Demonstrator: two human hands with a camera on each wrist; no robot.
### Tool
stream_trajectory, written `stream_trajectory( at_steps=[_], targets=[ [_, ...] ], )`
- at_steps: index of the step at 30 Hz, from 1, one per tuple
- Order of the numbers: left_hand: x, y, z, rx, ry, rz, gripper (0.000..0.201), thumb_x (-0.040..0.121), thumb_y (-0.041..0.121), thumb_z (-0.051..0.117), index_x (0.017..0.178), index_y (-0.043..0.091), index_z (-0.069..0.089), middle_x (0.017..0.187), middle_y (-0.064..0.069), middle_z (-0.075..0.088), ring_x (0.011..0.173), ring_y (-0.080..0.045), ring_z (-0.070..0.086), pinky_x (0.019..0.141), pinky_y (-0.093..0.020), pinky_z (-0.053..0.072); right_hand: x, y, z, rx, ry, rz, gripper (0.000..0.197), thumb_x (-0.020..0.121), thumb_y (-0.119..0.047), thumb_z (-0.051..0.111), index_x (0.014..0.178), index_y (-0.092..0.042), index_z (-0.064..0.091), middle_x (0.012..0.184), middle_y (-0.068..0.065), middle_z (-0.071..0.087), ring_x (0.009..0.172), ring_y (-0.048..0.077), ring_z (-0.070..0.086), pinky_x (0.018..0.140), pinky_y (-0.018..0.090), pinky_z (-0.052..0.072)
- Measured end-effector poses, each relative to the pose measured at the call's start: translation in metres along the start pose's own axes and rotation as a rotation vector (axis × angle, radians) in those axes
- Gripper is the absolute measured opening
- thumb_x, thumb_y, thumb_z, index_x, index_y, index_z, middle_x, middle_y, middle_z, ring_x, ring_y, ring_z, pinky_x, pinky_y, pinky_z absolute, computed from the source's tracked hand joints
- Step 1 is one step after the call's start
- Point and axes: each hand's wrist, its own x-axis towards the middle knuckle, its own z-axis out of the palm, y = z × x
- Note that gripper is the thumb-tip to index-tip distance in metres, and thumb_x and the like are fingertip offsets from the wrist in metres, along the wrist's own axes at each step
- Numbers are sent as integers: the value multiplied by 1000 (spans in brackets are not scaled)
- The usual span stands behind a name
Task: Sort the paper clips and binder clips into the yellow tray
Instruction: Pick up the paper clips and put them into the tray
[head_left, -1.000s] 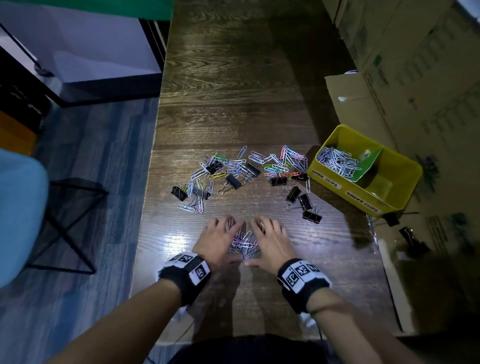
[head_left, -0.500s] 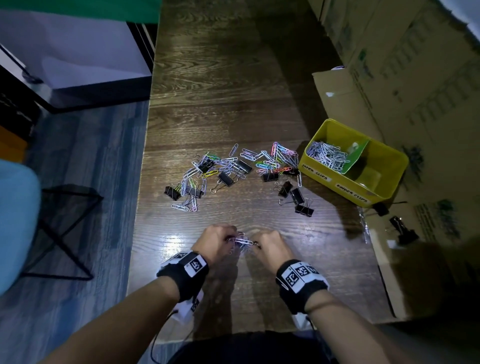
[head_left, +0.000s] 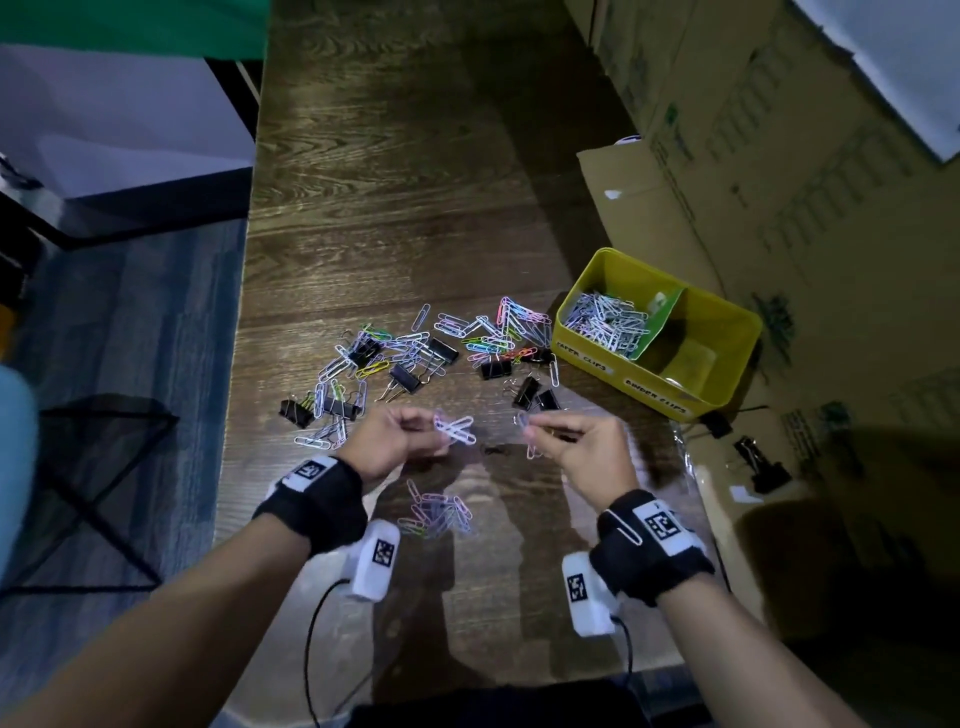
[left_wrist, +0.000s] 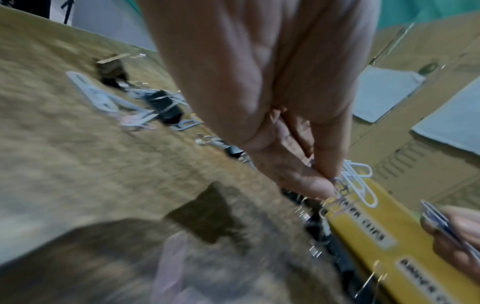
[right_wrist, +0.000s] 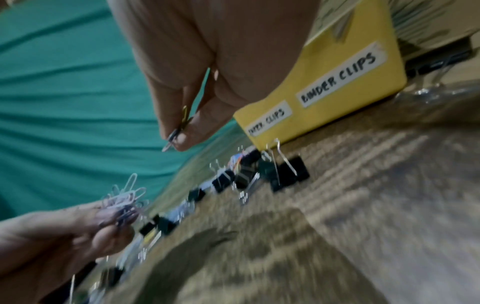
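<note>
Both hands are raised above the wooden table. My left hand (head_left: 410, 431) pinches a small bunch of paper clips (head_left: 455, 430) between thumb and fingers, also seen as white clips (left_wrist: 355, 181) at its fingertips. My right hand (head_left: 561, 434) pinches a few paper clips (head_left: 524, 423) too, the clips (right_wrist: 175, 133) edge-on in the right wrist view. A small heap of paper clips (head_left: 439, 514) lies on the table under the hands. Mixed paper clips and black binder clips (head_left: 415, 358) are scattered beyond. The yellow tray (head_left: 727, 364) stands at the right, its left compartment holding paper clips (head_left: 605, 325).
A green divider (head_left: 662, 325) splits the tray; labels read "paper clips" and "binder clips" (right_wrist: 337, 76). Cardboard boxes (head_left: 779, 182) line the right side. More binder clips (head_left: 763, 467) lie on the cardboard right of the table. The table's left edge drops to the floor.
Both hands have lifted off the table and moved apart, each carrying some paper clips out of the heap they were gathering; part of the heap stays on the table.
</note>
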Motion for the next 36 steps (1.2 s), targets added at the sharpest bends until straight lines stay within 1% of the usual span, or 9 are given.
stream_trajectory(
  at_steps=[8,11,14,18,22,24,28,32,36],
  targets=[
    [68,116,75,25,-58,220,24,74,-11,67,94,3,68,59,4,69,55,-7,63,59,-19,54,49,-44,-68,41,225,-170,15,75,-15,78,89,-16,76,89,2,75,86,17,71,82,37,57],
    [97,138,105,321,-49,305,19,71,1,76,89,7,72,66,3,67,60,-9,60,69,-29,55,79,-51,-85,-79,317,-197,15,76,-20,78,90,-16,76,84,0,74,81,12,70,82,37,57],
    [116,146,132,707,-48,370,25,73,14,77,98,15,72,86,2,70,76,-9,62,77,-20,48,103,-61,-96,-243,337,-186,14,79,-23,75,92,-17,76,87,0,74,83,13,69,84,34,56],
    [129,142,144,997,-194,404,41,78,14,71,118,18,64,110,-5,69,101,-17,63,86,-18,42,125,-70,-98,-453,184,-153,21,86,-13,66,107,-14,71,108,3,70,101,15,65,95,27,48],
    [124,138,116,665,-177,398,33,81,15,70,114,20,66,103,0,71,90,-12,67,83,-21,50,126,-63,-100,-639,38,-215,27,90,-18,62,116,-16,66,120,4,66,113,17,59,101,26,39],
    [120,130,92,495,-38,412,19,84,12,66,102,18,70,88,0,72,76,-14,67,71,-25,54,114,-59,-97,-632,30,-372,27,90,-18,62,116,-15,66,119,4,66,106,12,60,99,27,43],
    [112,92,53,909,94,351,7,82,13,64,84,16,69,78,0,68,70,-15,61,64,-19,40,82,-38,-73,-695,-163,-532,27,89,-27,62,114,-18,67,103,3,68,79,5,58,78,32,54],
    [105,49,48,1087,90,272,21,79,35,69,90,17,66,86,-5,68,79,-25,62,70,-33,51,66,-5,-41,-947,-393,-369,53,90,-41,57,138,-23,44,135,2,48,122,19,43,100,39,43],
    [99,26,58,1127,108,303,22,85,31,62,103,17,63,98,-7,64,89,-27,61,74,-37,51,60,18,-23,-1042,-405,-277,58,93,-35,54,144,-19,33,149,1,28,129,25,33,107,40,37]
  ],
)
